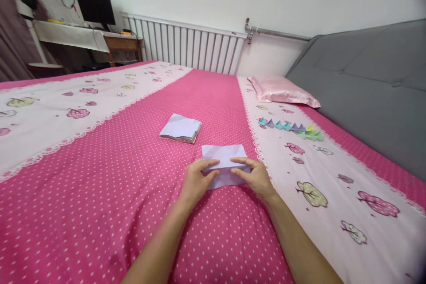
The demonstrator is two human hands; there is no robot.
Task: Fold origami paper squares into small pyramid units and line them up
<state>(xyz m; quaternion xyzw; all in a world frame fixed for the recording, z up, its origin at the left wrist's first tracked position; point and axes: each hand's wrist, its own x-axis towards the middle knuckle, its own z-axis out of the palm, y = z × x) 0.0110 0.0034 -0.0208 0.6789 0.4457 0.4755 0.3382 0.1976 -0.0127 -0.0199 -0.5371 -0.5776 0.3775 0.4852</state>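
A lavender sheet of paper lies over the pink dotted bedspread, with a crease running across its middle. My left hand pinches the sheet at its left side, thumb below the crease and fingers above it. On the opposite side my right hand grips it the same way. Farther off and to the left rests a stack of square paper with a lavender sheet on top. Several small folded paper pieces in blue, purple, green and yellow stand in a row at the right.
A pink satin pillow lies against the grey headboard on the right. Past the bed's far edge are a white radiator and a desk with a black monitor.
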